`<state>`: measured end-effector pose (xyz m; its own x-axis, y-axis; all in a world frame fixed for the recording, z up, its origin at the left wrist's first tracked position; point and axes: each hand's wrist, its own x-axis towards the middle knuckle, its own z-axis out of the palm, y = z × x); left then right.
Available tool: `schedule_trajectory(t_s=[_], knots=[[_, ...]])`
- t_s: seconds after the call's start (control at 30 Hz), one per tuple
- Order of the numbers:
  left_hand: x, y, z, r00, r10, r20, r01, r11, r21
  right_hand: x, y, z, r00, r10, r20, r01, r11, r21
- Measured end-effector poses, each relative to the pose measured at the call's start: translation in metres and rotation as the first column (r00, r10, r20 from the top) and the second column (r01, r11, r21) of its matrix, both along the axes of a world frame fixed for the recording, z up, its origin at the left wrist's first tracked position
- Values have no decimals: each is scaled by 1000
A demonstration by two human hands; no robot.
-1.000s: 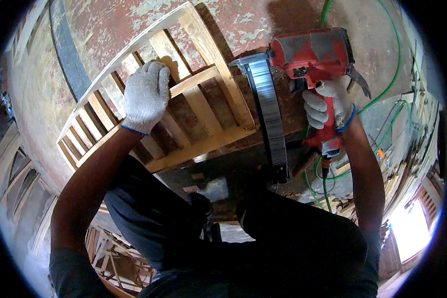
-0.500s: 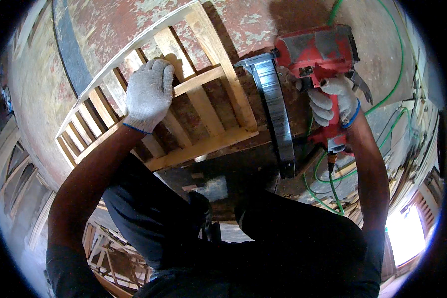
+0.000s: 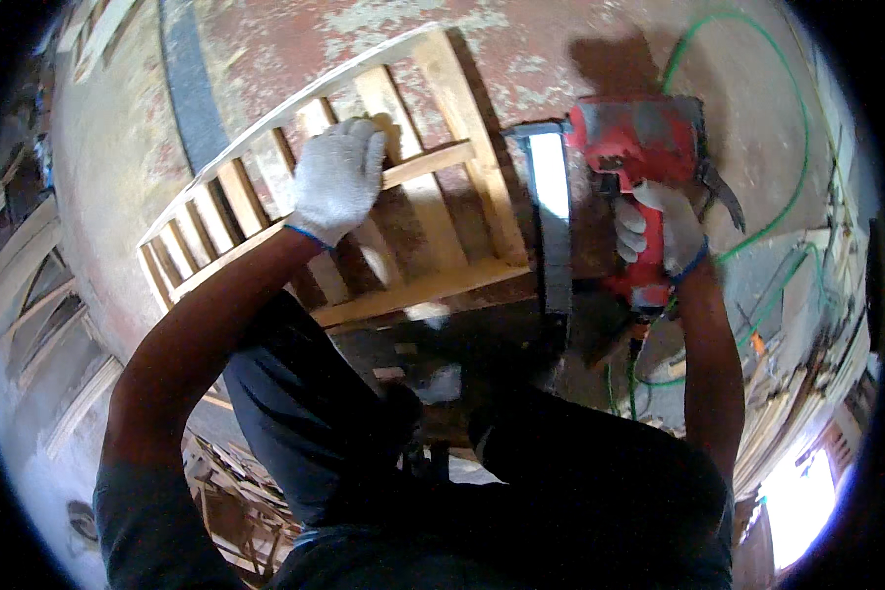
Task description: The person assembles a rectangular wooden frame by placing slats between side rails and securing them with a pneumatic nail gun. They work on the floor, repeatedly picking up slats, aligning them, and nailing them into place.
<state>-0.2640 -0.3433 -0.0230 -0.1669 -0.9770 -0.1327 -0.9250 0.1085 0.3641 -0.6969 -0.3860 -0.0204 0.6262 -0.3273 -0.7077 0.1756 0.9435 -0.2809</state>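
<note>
A slatted wooden frame (image 3: 503, 231), like a small pallet or crate panel, lies on the worn floor in front of me. My left hand (image 3: 339, 182), in a pale knit glove with a blue cuff, is closed over the frame's middle lengthwise strip. Right of the frame, my gloved right hand (image 3: 671, 231) wraps round the handle of a red air nail gun (image 3: 644, 138). The gun's long metal magazine (image 3: 553, 246) runs toward me, beside the frame's right end. Its nose points left near that end; whether it touches the wood I cannot tell.
A green air hose (image 3: 806, 138) loops over the floor at the right. Wood strips (image 3: 787, 423) are piled at the lower right, and more scrap wood (image 3: 231, 492) lies at the lower left. A dark band (image 3: 192, 93) crosses the floor beyond the frame.
The whole view has shifted, so the frame and both hands appear farther right and lower. The nail gun has turned slightly, its magazine now nearly upright in the picture. Both grips stay the same.
</note>
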Motion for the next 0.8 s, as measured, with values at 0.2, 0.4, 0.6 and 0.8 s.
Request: schedule_trajectory(t_s=[0.2,0.4,0.6,0.8], knots=[[4,7,5,999,43,33,-44,999,21,23,9,24,755,-144,-639,-166,901,-400],[5,10,18,999,44,26,-45,998,36,41,42,57,250,-429,-868,-861,311,-402],[9,24,15,975,156,-159,-173,980,-95,142,108,74,640,-365,-676,-767,-253,-590],[36,119,59,796,381,-471,-508,843,-178,215,146,53,677,-151,-721,-679,-506,-531]])
